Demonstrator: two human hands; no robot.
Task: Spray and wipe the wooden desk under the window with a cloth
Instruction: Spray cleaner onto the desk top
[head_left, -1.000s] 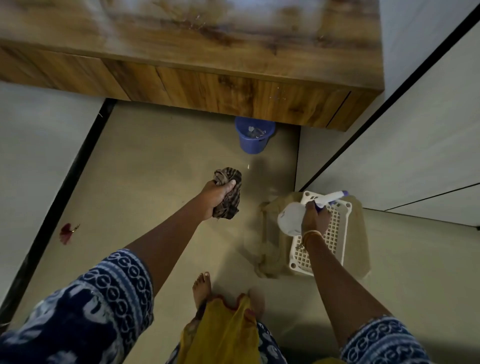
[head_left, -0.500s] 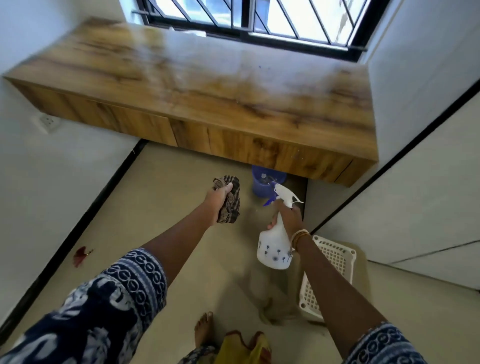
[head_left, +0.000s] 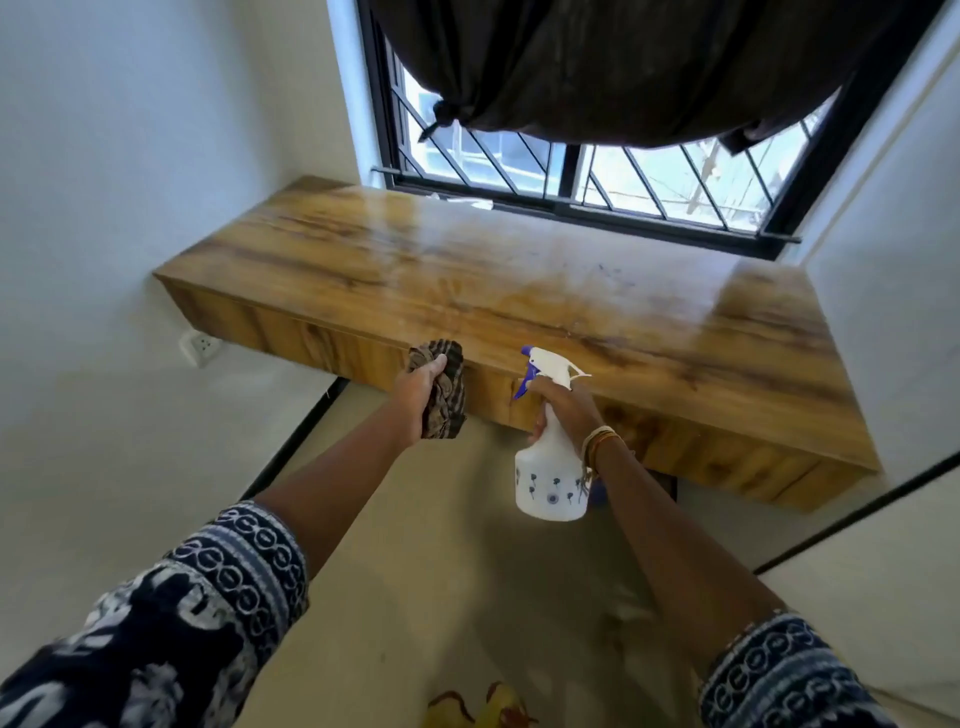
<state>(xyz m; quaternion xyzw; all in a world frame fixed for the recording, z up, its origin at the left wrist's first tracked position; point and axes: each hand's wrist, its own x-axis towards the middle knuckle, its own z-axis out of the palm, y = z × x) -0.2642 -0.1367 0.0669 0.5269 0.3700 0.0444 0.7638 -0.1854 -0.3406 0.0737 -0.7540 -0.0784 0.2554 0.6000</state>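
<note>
While right hand (head_left: 563, 410) is gripping spray bottle (head_left: 550, 480) neck, light plastic; left hand (head_left: 418, 392) is bunching soft cloth (head_left: 444, 395); wooden desk (head_left: 519, 291) lying just beyond both, rigid, glossy.

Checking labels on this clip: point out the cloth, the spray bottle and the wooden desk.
cloth (head_left: 448, 400), head view, on its bunched striped folds.
spray bottle (head_left: 549, 483), head view, on its white body.
wooden desk (head_left: 519, 280), head view, on its bare top.

Glossy grained wood tabletop (head_left: 519, 280); crumpled striped cloth (head_left: 447, 400); smooth white plastic spray bottle (head_left: 550, 478); black metal window bars (head_left: 644, 182).
</note>
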